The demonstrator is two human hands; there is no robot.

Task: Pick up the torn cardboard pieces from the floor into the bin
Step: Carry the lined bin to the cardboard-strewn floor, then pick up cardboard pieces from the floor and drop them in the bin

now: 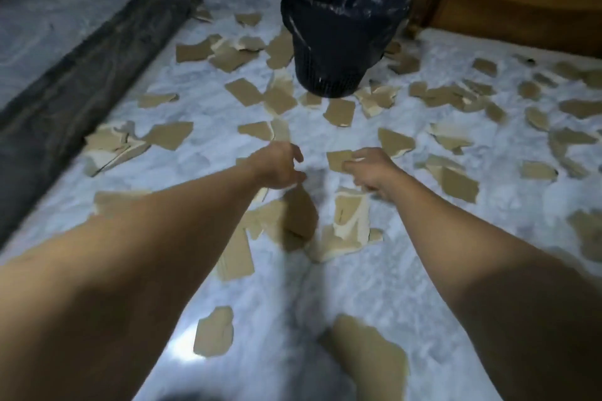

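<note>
Two bare hands are reaching forward over a pale marbled floor (423,238). One bin (342,29), black and lined with a dark plastic bag, is standing well ahead of both hands, slightly nearer the right one's line. Torn cardboard pieces (277,98) are lying scattered all over the floor; several dozen are showing, too many and too blurred for an exact count.

The right hand (374,171) is pinching one brown cardboard scrap (338,159) between thumb and fingers, the scrap sticking out to the hand's left. The left hand (278,168) is hanging with its fingers loosely curled and nothing visibly in it; whether it is touching anything underneath cannot be told.

Directly below and between the two hands a heap of overlapping pieces (293,218) is lying, some brown, some showing a pale torn face. More pieces are spreading ahead of the hands toward the bin, ringing its base, and others are lying behind the hands, under the forearms.
</note>
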